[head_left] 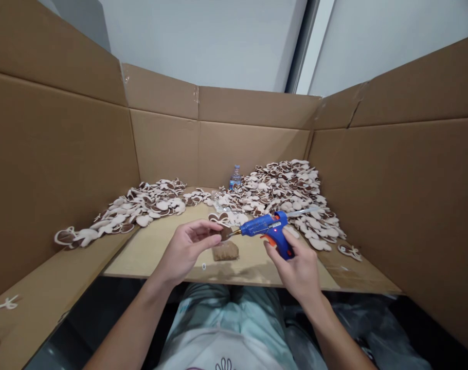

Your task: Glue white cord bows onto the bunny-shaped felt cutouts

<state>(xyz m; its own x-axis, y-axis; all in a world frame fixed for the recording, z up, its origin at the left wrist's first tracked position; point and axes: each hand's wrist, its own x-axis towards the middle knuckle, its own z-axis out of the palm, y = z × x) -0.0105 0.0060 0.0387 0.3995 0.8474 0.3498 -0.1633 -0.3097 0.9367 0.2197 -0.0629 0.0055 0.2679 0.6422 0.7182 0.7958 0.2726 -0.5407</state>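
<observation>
My left hand (193, 244) pinches a small brown felt rabbit-head piece (226, 232) with a cream bow, held above the board. In my right hand (298, 262) is a blue hot glue gun (263, 225) with an orange trigger. Its metal nozzle points left and meets or nearly meets the brown felt; I cannot tell if they touch. A clear glue stick (304, 211) sticks out of the gun's back, and a small red light glows on its side. Just below the felt piece, a brown block (225, 251) in clear wrapping lies on the board.
Cardboard walls (253, 144) surround the pale wooden board (157, 257). A large heap of white and brown felt pieces (286, 185) rises at the back right, a lower pile (141, 205) at the left. Between them stand a water bottle (236, 177) and crumpled clear plastic. A cream bow (6, 303) lies far left.
</observation>
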